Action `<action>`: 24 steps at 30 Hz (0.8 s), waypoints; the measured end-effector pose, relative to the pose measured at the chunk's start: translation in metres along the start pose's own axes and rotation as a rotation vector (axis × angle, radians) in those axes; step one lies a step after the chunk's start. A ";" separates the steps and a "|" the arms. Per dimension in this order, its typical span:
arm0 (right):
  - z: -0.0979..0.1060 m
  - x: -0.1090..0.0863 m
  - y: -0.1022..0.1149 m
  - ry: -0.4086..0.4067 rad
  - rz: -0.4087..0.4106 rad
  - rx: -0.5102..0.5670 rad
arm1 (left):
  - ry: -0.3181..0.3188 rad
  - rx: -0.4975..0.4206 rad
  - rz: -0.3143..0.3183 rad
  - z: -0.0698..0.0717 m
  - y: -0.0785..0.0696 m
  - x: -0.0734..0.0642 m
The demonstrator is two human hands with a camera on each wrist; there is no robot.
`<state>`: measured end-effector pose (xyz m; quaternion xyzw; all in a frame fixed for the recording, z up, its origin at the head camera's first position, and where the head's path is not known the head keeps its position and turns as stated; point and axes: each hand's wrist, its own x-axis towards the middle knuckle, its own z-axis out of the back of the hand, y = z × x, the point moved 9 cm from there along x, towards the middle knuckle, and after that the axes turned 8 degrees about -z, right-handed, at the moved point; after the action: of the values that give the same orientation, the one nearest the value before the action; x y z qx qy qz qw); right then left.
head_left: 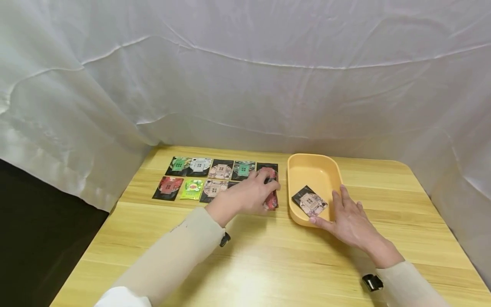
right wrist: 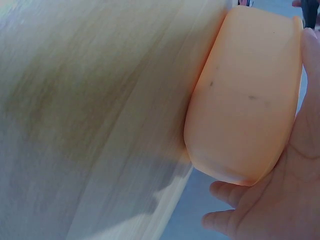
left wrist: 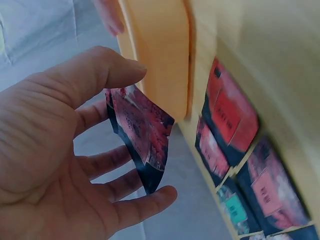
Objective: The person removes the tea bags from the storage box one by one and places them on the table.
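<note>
My left hand (head_left: 249, 194) is over the right end of the packet rows. Between thumb and fingers it holds a red-and-black tea bag packet (left wrist: 142, 127), tilted and bent in the left wrist view. Other red packets (left wrist: 230, 117) lie on the table beyond it. My right hand (head_left: 350, 221) rests at the near right corner of the orange tray (head_left: 293, 170). Its thumb touches the front rim, and its spread fingers lie along the right side. Inside the tray sits a black packet with a beige label (head_left: 310, 201).
Two rows of tea packets lie left of the tray, including a green one (head_left: 243, 169), a white one (head_left: 199, 166), a beige one (head_left: 221, 169) and a yellow-green one (head_left: 191, 189). The left hand partly hides the lower row. White cloth (head_left: 245, 98) hangs behind the wooden table (head_left: 261, 264).
</note>
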<state>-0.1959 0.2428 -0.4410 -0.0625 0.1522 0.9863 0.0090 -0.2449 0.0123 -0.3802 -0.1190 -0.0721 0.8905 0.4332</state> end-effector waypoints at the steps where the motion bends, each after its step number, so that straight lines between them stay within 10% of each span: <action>1: 0.000 0.000 0.000 0.001 -0.001 0.001 | 0.015 -0.012 0.004 -0.003 -0.001 -0.002; 24: -0.001 0.001 0.000 0.008 -0.002 0.004 | 0.104 0.071 -0.090 -0.066 -0.036 -0.029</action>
<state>-0.1967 0.2430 -0.4420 -0.0667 0.1543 0.9857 0.0095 -0.1825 0.0133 -0.4305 -0.1465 -0.0231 0.8646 0.4800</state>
